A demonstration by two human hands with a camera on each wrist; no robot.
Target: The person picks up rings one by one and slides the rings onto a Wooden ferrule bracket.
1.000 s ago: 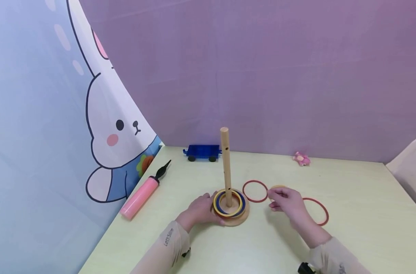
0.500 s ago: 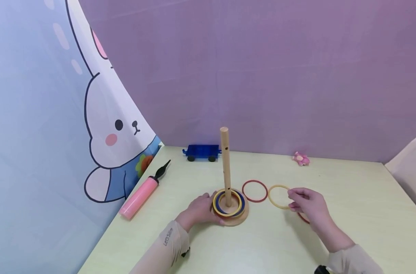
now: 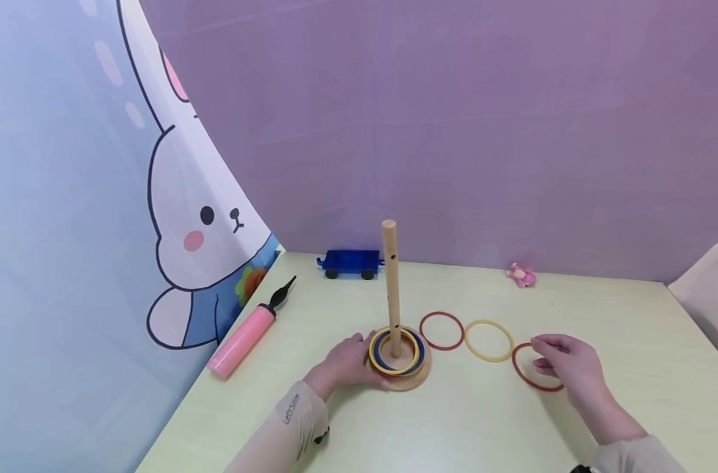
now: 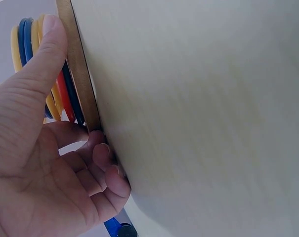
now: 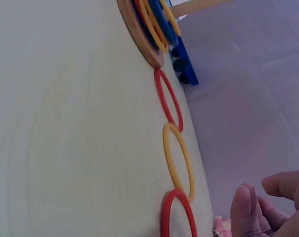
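Observation:
My left hand (image 3: 349,363) grips the edge of the round wooden base (image 3: 416,379) of a ring-toss stand, thumb on top and fingers beneath in the left wrist view. Around its upright peg (image 3: 391,282) lie several stacked rings, with a yellow ring (image 3: 396,372) uppermost. To the right, a red ring (image 3: 441,349), a yellow ring (image 3: 492,360) and another red ring (image 3: 538,389) lie flat in a row. My right hand (image 3: 574,368) hovers over the far right red ring. In the right wrist view its thumb and index finger are apart, with nothing between them.
A pink hand pump (image 3: 242,343) with a black nozzle lies at the table's left edge. At the back stand a blue toy wagon (image 3: 351,261) and a small pink toy (image 3: 521,275). A purple curtain (image 3: 483,131) hangs behind the table.
My right hand has moved right, from the yellow ring to above the far right red ring. The yellow ring is now fully uncovered. My left hand stays on the base.

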